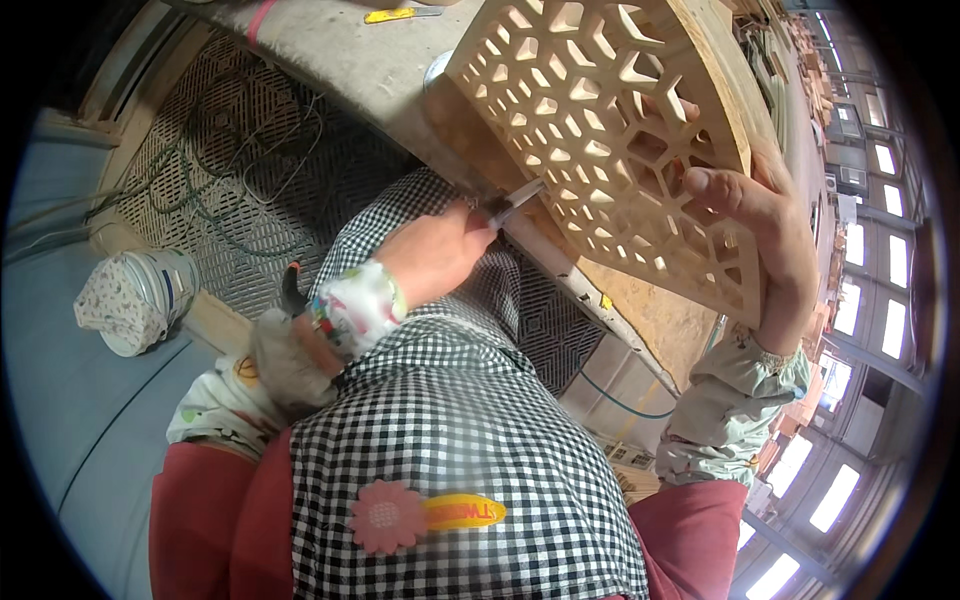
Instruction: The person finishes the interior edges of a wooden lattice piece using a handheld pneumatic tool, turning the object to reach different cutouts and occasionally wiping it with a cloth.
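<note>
My right hand (755,205) grips a pale wooden lattice panel (703,85) by its right edge, thumb on the face and fingertips showing through the openings. The panel is tilted up over the bench, its face full of small geometric holes. In my left hand (430,250) is a slim knife-like tool (520,194) with a dark holder and a narrow silvery blade. The blade tip meets the panel's lower left side, close to the small holes. Its exact kind is hard to make out, as my fingers cover most of the handle.
A workbench (340,62) runs diagonally beneath the panel, with a yellow cutter (390,15) at its far end. To the left, hoses (190,185) lie coiled on a slatted floor mat. A cloth-covered white bucket (150,300) stands there. Stacked wood (768,75) is beyond the panel.
</note>
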Motion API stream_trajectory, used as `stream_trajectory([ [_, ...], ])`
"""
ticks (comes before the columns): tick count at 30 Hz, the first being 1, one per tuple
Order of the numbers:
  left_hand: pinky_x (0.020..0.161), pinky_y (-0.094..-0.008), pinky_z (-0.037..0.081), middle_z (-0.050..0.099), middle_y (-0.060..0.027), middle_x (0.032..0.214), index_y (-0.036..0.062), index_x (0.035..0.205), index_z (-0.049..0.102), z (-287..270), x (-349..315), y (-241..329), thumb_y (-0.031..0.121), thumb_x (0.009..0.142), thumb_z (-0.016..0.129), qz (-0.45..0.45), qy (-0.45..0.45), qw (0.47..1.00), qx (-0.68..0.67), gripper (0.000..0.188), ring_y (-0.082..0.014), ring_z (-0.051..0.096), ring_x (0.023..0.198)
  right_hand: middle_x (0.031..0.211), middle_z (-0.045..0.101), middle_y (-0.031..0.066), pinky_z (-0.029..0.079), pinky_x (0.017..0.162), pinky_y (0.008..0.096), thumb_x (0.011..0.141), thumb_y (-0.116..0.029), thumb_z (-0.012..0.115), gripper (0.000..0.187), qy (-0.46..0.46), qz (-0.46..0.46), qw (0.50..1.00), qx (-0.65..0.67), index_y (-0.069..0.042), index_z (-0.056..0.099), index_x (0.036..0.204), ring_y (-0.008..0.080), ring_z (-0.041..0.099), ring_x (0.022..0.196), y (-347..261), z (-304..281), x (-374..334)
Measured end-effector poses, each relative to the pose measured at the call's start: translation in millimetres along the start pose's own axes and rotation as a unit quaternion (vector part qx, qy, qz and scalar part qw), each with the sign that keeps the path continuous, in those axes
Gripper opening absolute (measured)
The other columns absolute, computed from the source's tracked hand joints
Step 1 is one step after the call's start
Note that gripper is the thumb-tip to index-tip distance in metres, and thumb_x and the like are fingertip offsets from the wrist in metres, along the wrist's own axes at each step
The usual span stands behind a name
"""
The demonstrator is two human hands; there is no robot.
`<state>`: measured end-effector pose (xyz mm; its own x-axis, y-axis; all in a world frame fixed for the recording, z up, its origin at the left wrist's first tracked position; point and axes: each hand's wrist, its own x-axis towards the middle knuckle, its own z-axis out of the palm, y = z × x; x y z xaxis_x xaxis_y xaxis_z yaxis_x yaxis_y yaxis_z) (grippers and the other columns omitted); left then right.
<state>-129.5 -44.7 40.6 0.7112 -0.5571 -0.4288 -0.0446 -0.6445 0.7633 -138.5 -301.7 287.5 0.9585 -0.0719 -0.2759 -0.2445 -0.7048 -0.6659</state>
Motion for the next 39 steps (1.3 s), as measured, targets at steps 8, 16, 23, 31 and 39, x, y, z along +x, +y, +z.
stream_trajectory([
  [8, 0.07, -0.0497, 0.055, 0.073, -0.0222, 0.088, 0.0005, 0.11, 0.055, -15, -58, -9, 0.044, 0.11, 0.053, 0.0, -0.012, 0.999, -0.036, 0.043, -0.0428, 0.071, 0.078, 0.095, 0.073, 0.0097, 0.052, 0.063, 0.029, 0.081, -0.037, 0.084, 0.058, 0.003, 0.013, 0.998, 0.054, 0.003, 0.073, 0.122, 0.0169, 0.07, 0.081, -17, 10, -1],
  [16, 0.069, -0.0572, 0.055, 0.072, -0.0286, 0.084, -0.0014, 0.11, 0.052, -10, -33, 17, 0.043, 0.108, 0.053, 0.016, 0.061, 0.998, 0.02, 0.045, -0.049, 0.071, 0.078, 0.099, 0.076, 0.0138, 0.055, 0.071, 0.033, 0.079, -0.035, 0.085, 0.059, 0.049, 0.015, 0.997, 0.055, 0.006, 0.071, 0.12, 0.0205, 0.07, 0.082, -14, 12, -1],
  [23, 0.078, -0.0585, 0.057, 0.075, -0.0294, 0.094, -0.0027, 0.121, 0.056, 0, -4, 23, 0.042, 0.108, 0.053, 0.034, 0.066, 0.997, 0.011, 0.047, -0.0514, 0.071, 0.087, 0.095, 0.073, 0.0121, 0.055, 0.074, 0.0313, 0.079, -0.036, 0.087, 0.057, 0.066, 0.016, 0.993, 0.094, 0.003, 0.072, 0.117, 0.0204, 0.07, 0.081, -9, 16, -1],
  [31, 0.084, -0.0531, 0.057, 0.075, -0.0263, 0.105, -0.002, 0.127, 0.058, -6, 9, 19, 0.044, 0.109, 0.05, 0.06, 0.014, 0.996, -0.057, 0.05, -0.0499, 0.071, 0.094, 0.116, 0.065, 0.016, 0.061, 0.07, 0.0289, 0.105, -0.032, 0.069, 0.039, 0.016, -0.216, 0.968, -0.127, 0.007, 0.077, 0.11, 0.0173, 0.072, 0.08, 26, 2, 4],
  [39, 0.039, -0.0269, 0.04, 0.052, -0.0011, 0.069, 0.0044, 0.122, 0.057, -15, 21, 5, 0.049, 0.113, 0.044, -0.046, -0.232, 0.913, -0.333, 0.048, -0.0082, 0.047, 0.045, 0.115, 0.064, 0.0138, 0.055, 0.068, 0.029, 0.106, -0.033, 0.071, 0.043, -0.019, -0.167, 0.986, -0.023, 0.009, 0.075, 0.114, 0.0141, 0.067, 0.078, 32, 1, 9],
])
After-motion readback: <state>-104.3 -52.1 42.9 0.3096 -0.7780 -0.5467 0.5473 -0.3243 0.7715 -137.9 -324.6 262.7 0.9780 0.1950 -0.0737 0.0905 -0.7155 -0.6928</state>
